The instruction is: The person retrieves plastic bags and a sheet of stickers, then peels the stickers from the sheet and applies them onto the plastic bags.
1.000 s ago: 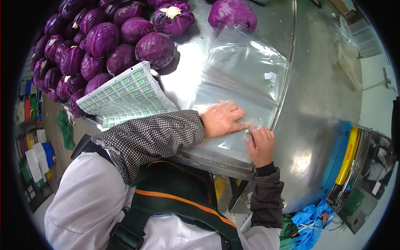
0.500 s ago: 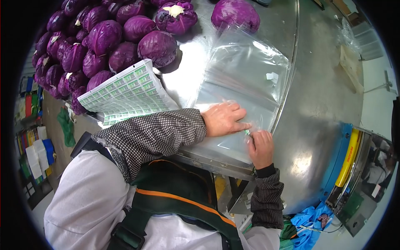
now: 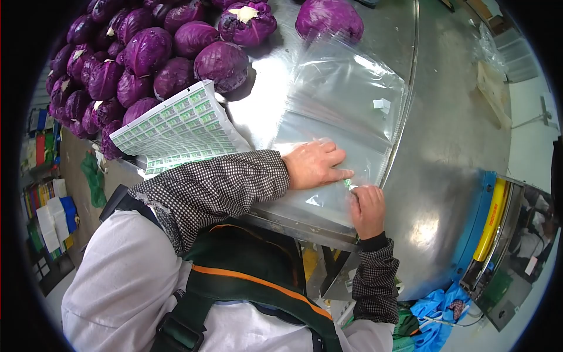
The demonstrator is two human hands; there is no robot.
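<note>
Clear plastic bags [image 3: 337,126] lie flat on the metal table near its front edge. My left hand [image 3: 316,164] rests on the bags, its index finger stretched toward a small green-and-white sticker [image 3: 349,184]. At the sticker's right side, my right hand [image 3: 369,211] has its fingers pressed together over the edge of the bags; whether they grip the sticker or the film is too small to tell. A curled sheet of green stickers [image 3: 182,126] lies left of the bags, beyond my left sleeve.
Many purple cabbages [image 3: 148,51] are piled at the upper left. A single cabbage [image 3: 329,20] sits behind the bags. A white scrap [image 3: 382,105] lies on the film. To the right are a yellow roller [image 3: 491,220] and blue plastic [image 3: 443,311].
My right hand has shifted slightly down, and more of the small green sticker shows between the hands. My left hand has barely moved.
</note>
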